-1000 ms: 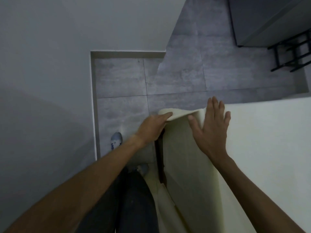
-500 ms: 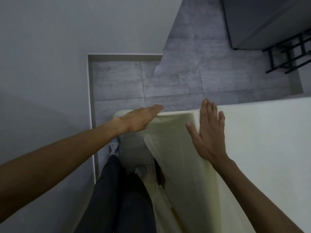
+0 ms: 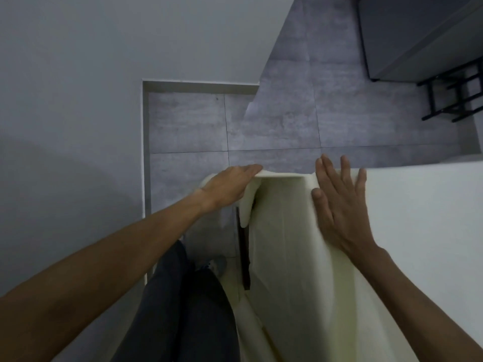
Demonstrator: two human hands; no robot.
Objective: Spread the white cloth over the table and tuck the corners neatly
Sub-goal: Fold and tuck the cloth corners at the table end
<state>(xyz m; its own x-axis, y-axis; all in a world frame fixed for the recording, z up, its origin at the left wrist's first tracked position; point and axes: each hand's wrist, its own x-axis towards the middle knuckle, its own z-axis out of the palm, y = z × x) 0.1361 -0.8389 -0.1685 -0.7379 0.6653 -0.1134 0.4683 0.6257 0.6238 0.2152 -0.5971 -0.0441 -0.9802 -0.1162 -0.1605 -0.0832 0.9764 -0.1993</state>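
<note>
The white cloth covers the table top on the right and hangs down its near side. At the table's far left corner, my left hand holds a flap of the cloth stretched out level to the left, fingers straight on top, cloth drooping below the palm. My right hand lies flat with fingers spread on the cloth at the corner edge, pressing it down. A dark table leg shows beneath the lifted flap.
A white wall with a stepped corner runs close on the left. Grey floor tiles lie beyond the table. A dark cabinet and a black rack stand at the far right. My legs and a shoe are beside the table.
My left hand drew the cloth corner out to the left into a level flap, then shifted slightly back toward the table. My right hand stayed pressed on the corner.
</note>
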